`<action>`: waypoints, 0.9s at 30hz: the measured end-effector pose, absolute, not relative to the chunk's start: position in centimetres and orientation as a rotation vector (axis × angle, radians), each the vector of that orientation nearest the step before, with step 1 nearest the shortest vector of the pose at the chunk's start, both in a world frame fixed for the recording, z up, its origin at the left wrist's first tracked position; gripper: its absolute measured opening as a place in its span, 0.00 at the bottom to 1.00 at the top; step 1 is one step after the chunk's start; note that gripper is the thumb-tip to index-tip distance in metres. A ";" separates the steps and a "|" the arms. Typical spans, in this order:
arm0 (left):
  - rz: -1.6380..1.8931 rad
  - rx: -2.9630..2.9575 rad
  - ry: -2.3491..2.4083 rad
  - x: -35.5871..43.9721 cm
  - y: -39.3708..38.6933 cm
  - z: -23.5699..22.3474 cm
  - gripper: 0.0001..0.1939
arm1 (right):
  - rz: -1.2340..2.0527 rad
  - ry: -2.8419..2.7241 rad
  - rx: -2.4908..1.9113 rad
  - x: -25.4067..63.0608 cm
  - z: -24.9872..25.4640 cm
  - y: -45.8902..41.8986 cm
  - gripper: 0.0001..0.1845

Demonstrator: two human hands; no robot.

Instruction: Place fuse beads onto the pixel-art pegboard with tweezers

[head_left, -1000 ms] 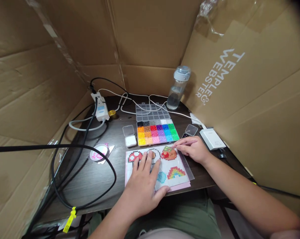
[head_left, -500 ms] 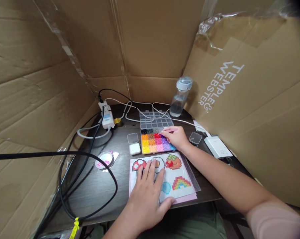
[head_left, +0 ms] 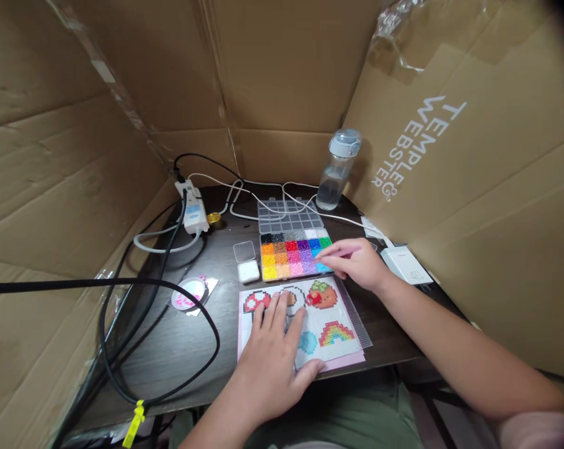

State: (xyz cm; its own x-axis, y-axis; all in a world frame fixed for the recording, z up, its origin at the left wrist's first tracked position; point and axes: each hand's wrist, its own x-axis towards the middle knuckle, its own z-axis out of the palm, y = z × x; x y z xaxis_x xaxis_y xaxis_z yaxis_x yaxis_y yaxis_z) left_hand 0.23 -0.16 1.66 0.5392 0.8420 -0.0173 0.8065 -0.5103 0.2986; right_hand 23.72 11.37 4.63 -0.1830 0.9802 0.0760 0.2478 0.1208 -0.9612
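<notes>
My left hand [head_left: 275, 355] lies with fingers spread on a printed pattern sheet [head_left: 327, 357], covering part of it. Mushroom, strawberry and rainbow pixel designs show around the fingers; red beads lie over the strawberry. Pinched in my right hand [head_left: 365, 269] are what look like slim pink tweezers [head_left: 342, 251]. Their tip is over the right side of a compartment box [head_left: 294, 277] of colourful small beads, near the purple and blue ones. Whether a bead is in the tip is too small to tell. A dotted clear pegboard [head_left: 358, 319] sticks out under the sheet's right side.
Left of the box sits a small white-filled case [head_left: 249, 271] with its lid up. A round dish [head_left: 188, 294] holds pink beads. Behind stand a water bottle [head_left: 338, 171] and a power strip [head_left: 191, 209]. A black cable [head_left: 216, 340] loops at left; a white charger [head_left: 406, 265] lies right.
My right hand has moved right and toward me, from the red compartments to the box's right side, with the pink tweezers. My left hand stays on the sheet. The view has shifted slightly.
</notes>
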 end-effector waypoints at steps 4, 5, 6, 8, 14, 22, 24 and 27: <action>0.172 2.527 1.364 0.3 0.0 1.7 0.39 | 1.297 -1.698 -1.135 25.9 3.3 9.1 0.10; 0.173 2.532 1.366 0.4 0.0 1.7 0.39 | 1.311 -1.698 -1.124 26.3 2.8 8.8 0.09; 0.175 2.537 1.369 0.4 0.0 1.7 0.38 | 1.315 -1.703 -1.113 26.7 2.3 8.5 0.09; 0.181 2.550 1.371 0.4 0.1 1.7 0.38 | 1.302 -1.705 -1.086 27.1 1.6 8.4 0.09; 0.192 2.603 1.375 0.4 0.0 1.5 0.38 | 1.269 -1.755 -1.042 27.2 1.1 8.8 0.09; 0.215 2.639 1.367 0.4 -0.1 1.4 0.38 | 1.252 -1.746 -1.099 27.3 1.1 8.8 0.07; 0.208 2.637 1.370 0.4 0.0 1.4 0.39 | 1.245 -1.742 -1.099 27.3 1.0 8.8 0.07; 0.205 2.639 1.367 0.3 0.0 1.4 0.39 | 1.242 -1.740 -1.105 27.3 1.0 8.8 0.07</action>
State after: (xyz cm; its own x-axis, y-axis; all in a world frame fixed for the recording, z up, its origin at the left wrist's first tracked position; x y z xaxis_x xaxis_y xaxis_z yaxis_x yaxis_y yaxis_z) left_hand 0.34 0.01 1.40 0.5720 0.8189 0.0471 0.7966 -0.5682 0.2064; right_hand 27.34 8.81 1.00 -0.3744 0.9244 0.0726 0.2320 0.1692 -0.9579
